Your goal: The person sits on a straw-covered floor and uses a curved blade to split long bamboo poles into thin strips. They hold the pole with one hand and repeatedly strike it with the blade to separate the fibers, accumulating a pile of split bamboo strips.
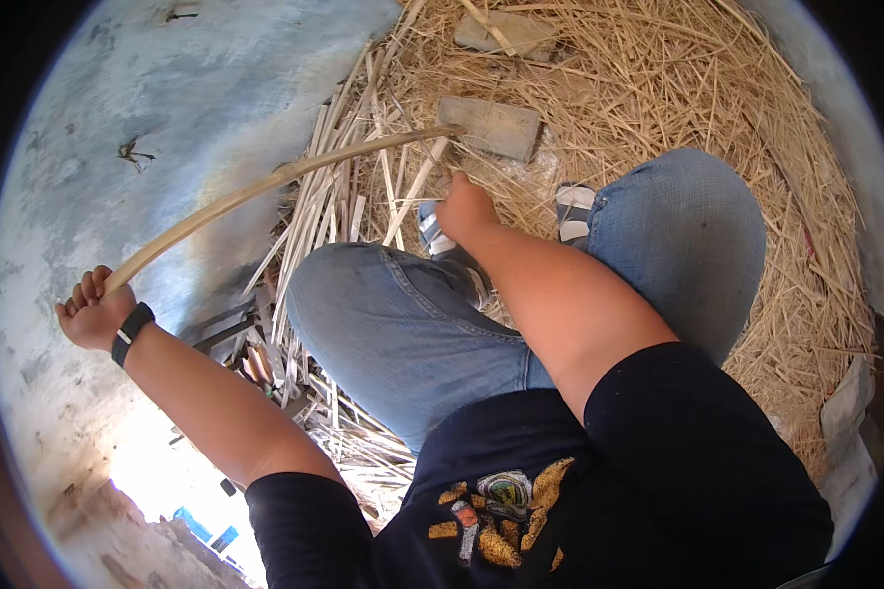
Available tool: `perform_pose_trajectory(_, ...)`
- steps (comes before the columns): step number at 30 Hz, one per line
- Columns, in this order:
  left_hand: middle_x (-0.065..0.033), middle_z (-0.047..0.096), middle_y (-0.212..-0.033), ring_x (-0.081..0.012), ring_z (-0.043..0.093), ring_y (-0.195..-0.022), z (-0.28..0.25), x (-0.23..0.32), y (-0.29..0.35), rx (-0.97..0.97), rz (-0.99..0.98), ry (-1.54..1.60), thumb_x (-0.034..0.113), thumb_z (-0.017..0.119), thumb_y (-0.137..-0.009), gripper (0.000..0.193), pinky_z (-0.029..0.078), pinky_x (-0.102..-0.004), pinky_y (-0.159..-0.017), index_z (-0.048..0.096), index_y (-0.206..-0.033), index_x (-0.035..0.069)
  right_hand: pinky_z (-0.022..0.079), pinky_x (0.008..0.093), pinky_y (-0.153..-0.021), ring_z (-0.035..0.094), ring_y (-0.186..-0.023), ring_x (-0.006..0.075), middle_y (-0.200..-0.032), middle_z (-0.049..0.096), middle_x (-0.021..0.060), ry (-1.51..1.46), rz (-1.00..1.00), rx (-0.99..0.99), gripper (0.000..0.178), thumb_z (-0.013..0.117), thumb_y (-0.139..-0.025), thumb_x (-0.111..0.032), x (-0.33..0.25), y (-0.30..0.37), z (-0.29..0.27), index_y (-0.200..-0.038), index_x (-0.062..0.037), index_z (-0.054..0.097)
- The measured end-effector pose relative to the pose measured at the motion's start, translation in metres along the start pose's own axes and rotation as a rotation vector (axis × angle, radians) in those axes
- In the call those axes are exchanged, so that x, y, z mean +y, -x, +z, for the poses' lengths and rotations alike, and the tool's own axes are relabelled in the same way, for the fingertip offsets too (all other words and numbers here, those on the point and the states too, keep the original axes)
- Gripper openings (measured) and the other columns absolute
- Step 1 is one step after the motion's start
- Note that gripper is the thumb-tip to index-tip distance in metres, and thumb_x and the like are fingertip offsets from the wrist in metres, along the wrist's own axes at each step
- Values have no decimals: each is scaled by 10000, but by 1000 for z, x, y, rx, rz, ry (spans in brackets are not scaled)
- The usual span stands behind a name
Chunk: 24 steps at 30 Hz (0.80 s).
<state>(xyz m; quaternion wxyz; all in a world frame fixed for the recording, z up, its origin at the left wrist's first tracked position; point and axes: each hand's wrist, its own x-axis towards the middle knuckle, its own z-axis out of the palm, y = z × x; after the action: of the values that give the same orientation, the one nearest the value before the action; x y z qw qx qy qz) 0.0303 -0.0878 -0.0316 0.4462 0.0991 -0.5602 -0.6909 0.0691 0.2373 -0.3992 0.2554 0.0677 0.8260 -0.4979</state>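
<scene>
A long split bamboo strip [283, 177] slants across the left of the view, bowed slightly, with a darker joint partway along it. My left hand [96, 312], a dark band at its wrist, is closed round the strip's near left end. The far end rests by a flat brick-like block [489, 126] on the floor. My right hand [467, 209] is low between my knees, just below that far end and apart from it. Its fingers are curled, and what they hold, if anything, is hidden. A pale flat strip [417, 191] lies just left of it.
Straw-like shavings [648, 88] cover the floor. Another block [506, 34] lies farther off. Several split strips [314, 211] are heaped left of my jeans-clad knees [363, 314]. A bluish plastered wall [187, 108] rises on the left, with a bright opening [157, 461] lower down.
</scene>
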Motion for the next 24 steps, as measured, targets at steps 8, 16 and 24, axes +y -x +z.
perform_pose_trajectory(8, 35, 237, -544, -129, 241, -467, -11, 9, 12, -37, -5, 95, 249, 420, -960, 356, 251, -279, -470, 268, -644, 188, 524, 455, -888, 647, -1057, 375, -1112, 663, 237, 35, -160, -129, 394, 575, -865, -107, -34, 21, -19, -1248, -26, 523)
perform_pose_trajectory(16, 27, 247, -576, -131, 257, -487, -11, 5, 9, 47, -31, 37, 272, 385, -999, 342, 257, -277, -474, 266, -691, 182, 527, 450, -885, 650, -1047, 382, -1130, 660, 238, 13, 89, -7, 446, 588, -858, -122, 2, -3, 0, -1284, -19, 509)
perform_pose_trajectory(24, 37, 245, -577, -133, 248, -473, -17, 3, 9, 91, 21, 19, 263, 410, -991, 381, 254, -287, -463, 260, -649, 183, 509, 506, -826, 650, -966, 417, -997, 670, 248, 44, -358, -171, 328, 588, -852, -144, -50, 22, -16, -1167, -58, 555)
